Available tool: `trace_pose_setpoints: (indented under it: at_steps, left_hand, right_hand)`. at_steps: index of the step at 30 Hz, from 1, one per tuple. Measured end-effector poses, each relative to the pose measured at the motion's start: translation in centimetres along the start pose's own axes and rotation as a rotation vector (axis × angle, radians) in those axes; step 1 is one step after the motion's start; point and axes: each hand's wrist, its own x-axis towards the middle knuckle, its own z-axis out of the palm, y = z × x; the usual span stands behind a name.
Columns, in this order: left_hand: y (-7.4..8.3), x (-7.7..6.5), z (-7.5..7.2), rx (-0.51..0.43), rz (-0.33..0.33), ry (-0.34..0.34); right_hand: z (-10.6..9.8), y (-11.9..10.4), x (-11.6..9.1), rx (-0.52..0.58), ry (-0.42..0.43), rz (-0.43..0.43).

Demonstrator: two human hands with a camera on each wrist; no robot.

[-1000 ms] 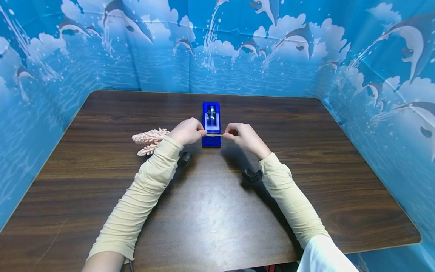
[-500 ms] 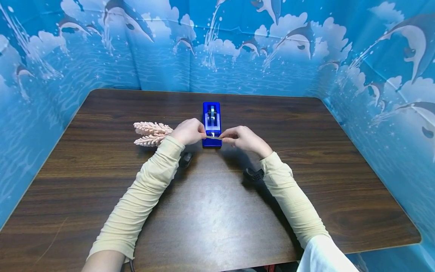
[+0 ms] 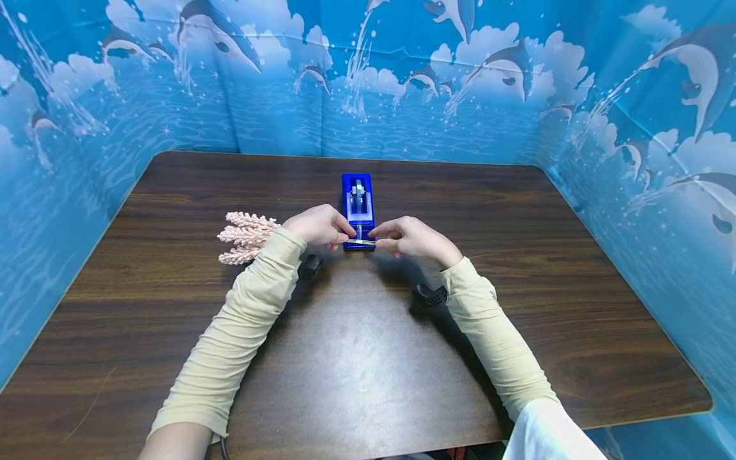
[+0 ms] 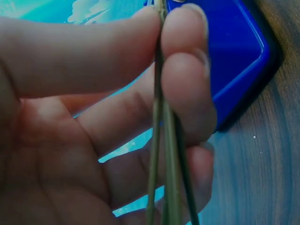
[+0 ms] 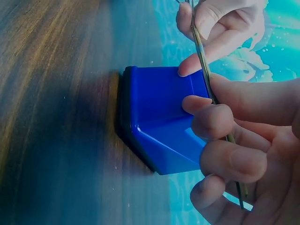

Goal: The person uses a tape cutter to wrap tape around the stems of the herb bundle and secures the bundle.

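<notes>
A blue tape dispenser (image 3: 349,191) stands upright at the table's centre, with a roll inside. My left hand (image 3: 319,225) pinches a bunch of thin green stems (image 4: 172,164) between thumb and fingers. Pale pink flower sprigs (image 3: 247,236) stick out from that hand to the left. My right hand (image 3: 415,237) holds the other end of the stems (image 5: 203,61) between thumb and fingers, and their cut ends poke out below its fingers in the right wrist view. The stems lie crosswise over the dispenser's near end, where a shiny strip runs back toward the roll.
The dark wooden table (image 3: 368,358) reaches out on all sides of the hands. A blue dolphin-print curtain (image 3: 276,115) closes off the back and sides. Black wrist cameras (image 3: 310,267) hang beneath both forearms, close above the tabletop.
Both hands have drawn the stems toward the near end of the dispenser, and a shiny strip now shows behind them. The pink sprigs have turned and spread apart.
</notes>
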Motion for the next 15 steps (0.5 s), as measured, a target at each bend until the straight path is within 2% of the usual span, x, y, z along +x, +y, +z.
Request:
trace_pose_setpoints:
  at_steps: [5, 10, 15]
  left_hand:
    - [0.06, -0.06, -0.13, -0.002, -0.023, -0.03]
    - [-0.18, -0.09, -0.16, 0.013, -0.03, -0.032]
    - [-0.44, -0.35, -0.31, -0.037, -0.025, -0.057]
  right_hand:
    - [0.19, -0.23, 0.01, 0.0, -0.005, 0.006]
    - [0.44, -0.36, 0.06, 0.013, -0.012, 0.003]
    - [0.57, -0.33, 0.13, 0.004, -0.017, -0.018]
